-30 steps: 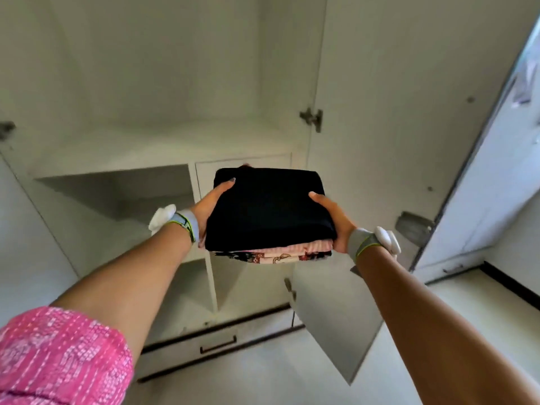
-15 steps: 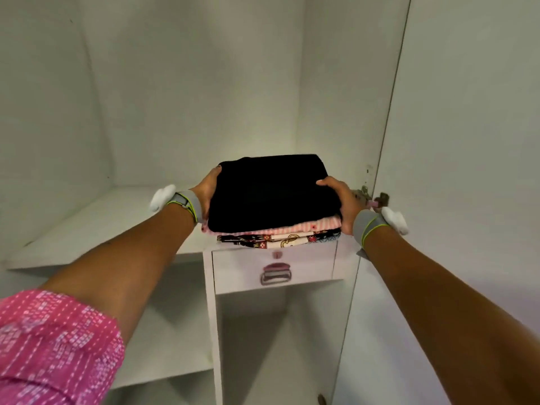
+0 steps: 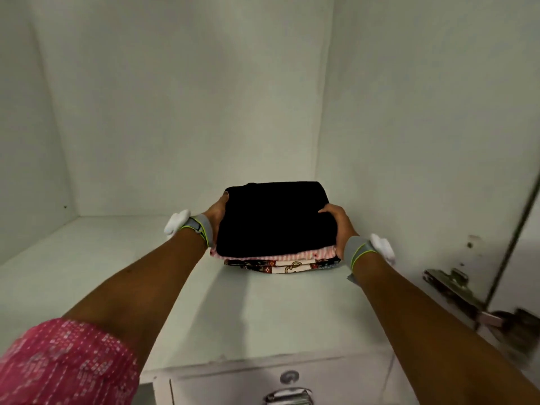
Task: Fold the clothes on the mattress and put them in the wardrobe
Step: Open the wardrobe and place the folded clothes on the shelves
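White painted wardrobe walls close in on three sides, and the order from the camera outward runs drawer, shelf, stack, back wall. Nearest, below the shelf's front edge, a white drawer front with a metal pull handle [image 3: 287, 396] shows. Above it the flat white wardrobe shelf [image 3: 263, 317] carries the load. Toward its back right corner sits a stack of folded clothes [image 3: 276, 226]: a black fabric piece on top, a pink striped one under it, a patterned cream and dark one lowest. The bottom layer looks to rest on the shelf, though I cannot tell whether full weight is down. The left hand [image 3: 215, 219] grips the stack's left side, and the right hand [image 3: 339, 226] grips the right side, thumb on the black top. Holding both flanks probably keeps the layers square while they settle. A rusted metal door hinge [image 3: 455, 290] stands at the right edge.
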Available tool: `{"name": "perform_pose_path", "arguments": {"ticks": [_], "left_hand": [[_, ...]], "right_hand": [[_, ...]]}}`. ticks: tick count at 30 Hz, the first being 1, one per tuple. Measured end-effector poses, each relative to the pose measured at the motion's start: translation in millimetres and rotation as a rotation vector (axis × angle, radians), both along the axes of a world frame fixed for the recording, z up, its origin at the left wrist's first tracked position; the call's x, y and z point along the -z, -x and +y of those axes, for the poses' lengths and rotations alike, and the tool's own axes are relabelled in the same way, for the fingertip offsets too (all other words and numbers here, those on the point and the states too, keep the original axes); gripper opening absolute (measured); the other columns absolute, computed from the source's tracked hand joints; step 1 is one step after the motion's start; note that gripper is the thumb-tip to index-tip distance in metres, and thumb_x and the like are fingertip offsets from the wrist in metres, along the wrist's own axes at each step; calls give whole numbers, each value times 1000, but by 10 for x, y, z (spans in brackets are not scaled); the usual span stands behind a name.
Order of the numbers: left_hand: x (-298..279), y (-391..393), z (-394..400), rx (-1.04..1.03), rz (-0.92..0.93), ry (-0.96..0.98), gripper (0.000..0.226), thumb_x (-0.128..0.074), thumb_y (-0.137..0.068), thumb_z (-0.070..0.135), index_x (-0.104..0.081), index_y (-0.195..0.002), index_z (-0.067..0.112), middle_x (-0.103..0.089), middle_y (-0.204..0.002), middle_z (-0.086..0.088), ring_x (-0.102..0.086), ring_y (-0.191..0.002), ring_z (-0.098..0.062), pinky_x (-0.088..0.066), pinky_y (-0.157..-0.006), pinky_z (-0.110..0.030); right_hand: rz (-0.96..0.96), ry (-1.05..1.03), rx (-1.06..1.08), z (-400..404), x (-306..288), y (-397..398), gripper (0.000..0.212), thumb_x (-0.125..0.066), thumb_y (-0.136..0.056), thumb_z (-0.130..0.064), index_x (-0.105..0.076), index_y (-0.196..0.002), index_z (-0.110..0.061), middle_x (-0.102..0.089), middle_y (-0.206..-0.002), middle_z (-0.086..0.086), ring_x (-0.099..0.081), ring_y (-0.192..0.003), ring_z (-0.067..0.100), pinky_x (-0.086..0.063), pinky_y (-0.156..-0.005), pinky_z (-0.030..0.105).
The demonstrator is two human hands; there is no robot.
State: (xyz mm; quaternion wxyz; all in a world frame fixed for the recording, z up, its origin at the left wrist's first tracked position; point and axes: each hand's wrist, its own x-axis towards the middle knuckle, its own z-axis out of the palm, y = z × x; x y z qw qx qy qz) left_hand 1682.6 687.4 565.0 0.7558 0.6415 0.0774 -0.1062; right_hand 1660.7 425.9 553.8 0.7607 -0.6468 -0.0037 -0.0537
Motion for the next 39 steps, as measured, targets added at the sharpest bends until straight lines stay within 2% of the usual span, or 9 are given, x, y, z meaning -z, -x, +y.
{"name": "perform_pose_path", "arguments": {"ticks": [5,9,14,17,19,21,26,30,39], "left_hand": [[212,-680,-54,-14,51,5,71,-32,-89,71,-65,-111,12,-72,-95,-14,-67,-83,-28,-48,-78,-32],[328,-1051,-158,-290,-9,-265,81,-38,-92,63,-30,-146,3,-38,-148,-20,-40,-133,-38,-36,-107,-44],[312,-1221,-305,-543,-152,-481,63,-44,-99,41,-22,-148,7,-32,-143,-29,-38,-130,-44,-30,-106,-41],[220,-1102,-363,-617,-479,-914,45,-49,-94,33,-42,-137,23,-42,-135,-14,-46,-118,-39,-38,-94,-44],[101,-1004,-466,-405,-663,-1296,42,-45,-93,45,-48,-132,31,-43,-139,-4,-38,-128,-32,-33,-98,-48],[60,-944,-627,-116,-619,-1488,56,-32,-94,59,-38,-142,30,-29,-153,-2,-19,-142,-29,-20,-107,-59],[206,-941,-876,-33,-470,-1553,65,-18,-95,60,-11,-152,30,-3,-161,2,7,-147,-30,-6,-107,-71],[276,-1074,-902,-130,-523,-1550,64,-20,-95,61,-17,-151,30,-9,-161,2,2,-147,-30,-9,-107,-71],[279,-1508,-1064,-109,-462,-1568,66,-18,-93,64,-24,-150,32,-17,-159,2,-3,-147,-30,-10,-106,-70]], "right_hand": [[49,38,60,17,109,-583,32,-62,-54,-38,-58,-79,-17,-59,-73,5,-57,-67,21,-41,-58,26],[38,48,100,-11,190,-976,10,-50,-92,-22,-54,-101,-18,-56,-85,4,-54,-73,16,-43,-64,25],[76,184,110,-39,157,-1264,36,-40,-99,-11,-40,-135,-8,-53,-117,14,-52,-82,19,-42,-69,24],[50,644,161,-50,-62,-1382,44,-47,-94,-9,-38,-137,-15,-51,-129,21,-56,-90,27,-44,-77,30],[-70,1061,323,11,-233,-1353,43,-52,-88,-7,-49,-129,-21,-54,-123,16,-57,-102,33,-44,-83,33],[-307,1203,455,163,-362,-1198,34,-52,-84,-11,-59,-114,-25,-58,-116,7,-58,-102,30,-46,-80,33],[-260,1539,209,537,-147,-1025,34,-33,-96,-40,-59,-111,-24,-63,-117,2,-58,-105,27,-42,-83,36],[-202,1481,216,473,139,-1253,43,-17,-100,-45,-41,-134,-33,-31,-153,-5,-25,-142,27,-15,-111,58],[-157,1428,230,353,224,-1688,43,-16,-100,-44,-38,-137,-36,-23,-156,-11,-16,-145,21,-6,-113,55]]}}
